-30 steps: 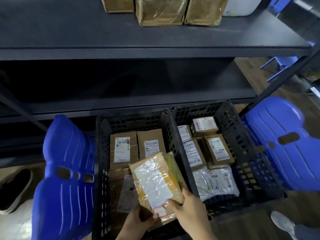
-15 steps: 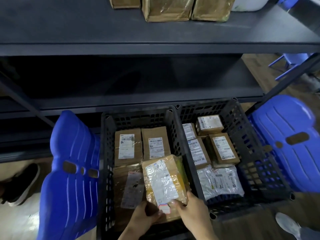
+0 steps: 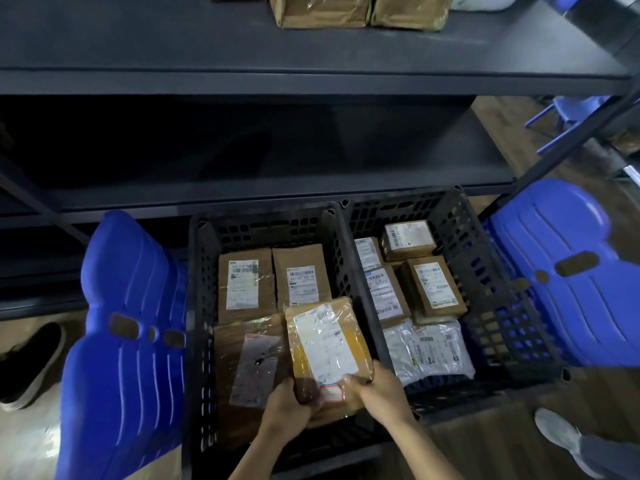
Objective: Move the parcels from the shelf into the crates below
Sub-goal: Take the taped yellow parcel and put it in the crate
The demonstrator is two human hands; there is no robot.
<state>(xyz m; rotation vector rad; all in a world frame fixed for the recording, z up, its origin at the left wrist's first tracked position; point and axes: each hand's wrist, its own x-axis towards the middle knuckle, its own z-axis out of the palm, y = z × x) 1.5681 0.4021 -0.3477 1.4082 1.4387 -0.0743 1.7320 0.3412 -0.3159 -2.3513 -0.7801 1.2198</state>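
Head view: the taped parcel [image 3: 325,344] is gripped at its near end by the left hand [image 3: 291,407] and right hand [image 3: 377,389], low in the near-right corner of the left crate [image 3: 197,306], long axis pointing away from them, seemingly not yet flat

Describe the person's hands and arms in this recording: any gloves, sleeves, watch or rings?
The left hand and right hand are bare, with no gloves. The left forearm and right forearm are also uncovered down to the picture's bottom edge, so no sleeve shows. No watch, bracelet or ring can be seen on either.
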